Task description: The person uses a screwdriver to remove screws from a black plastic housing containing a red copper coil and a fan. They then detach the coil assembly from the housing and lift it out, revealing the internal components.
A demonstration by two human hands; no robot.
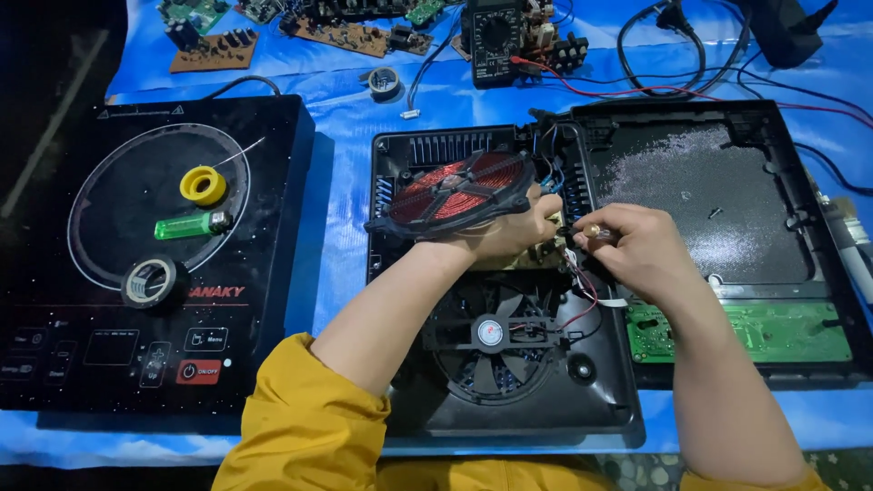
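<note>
The left hand [514,232] reaches in from the lower left, its forearm crossing the open base of an induction cooker [500,282] that lies on the blue-covered worktop [346,227]. A yellow sleeve is pushed up to the elbow. This hand sits under the edge of the copper coil disc [455,193] and holds it tilted up, its left side lower than its right; the fingers curl around the disc's rim, though their tips are hidden beneath it.

The right hand [637,247] comes in from the lower right with the wrist bent inward. Its fingers are pressed together, pinching the handle of a thin tool [593,233] whose tip points left toward the circuit board [536,256] under the raised coil. The two hands are just beside each other, almost touching.

Below them a black cooling fan [491,335] sits in the same housing. The cooker's upturned top cover [709,200] lies to the right, with a green board [746,329] along its near edge. On the left stands a second, closed cooker [155,255] carrying a yellow spool [203,185], a green lighter [191,225] and a roll of tape [150,282]
</note>
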